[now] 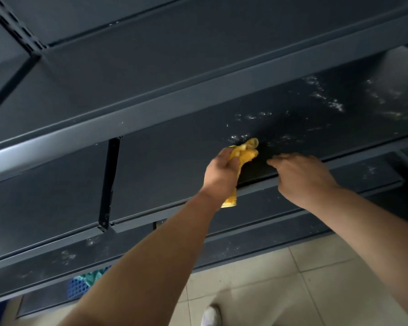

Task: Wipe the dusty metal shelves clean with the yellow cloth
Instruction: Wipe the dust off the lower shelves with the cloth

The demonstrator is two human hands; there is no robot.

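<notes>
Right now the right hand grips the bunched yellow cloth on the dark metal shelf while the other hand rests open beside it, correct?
No. In the head view the left hand grips the bunched yellow cloth on the dark metal shelf; the right hand rests open beside it.

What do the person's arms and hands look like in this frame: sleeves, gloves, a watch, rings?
No sleeve shows on the left forearm or the right forearm; both are bare to the frame edge. The left hand and right hand wear no gloves. No watch, bracelet or ring is visible, though the hands are slightly blurred.
</notes>
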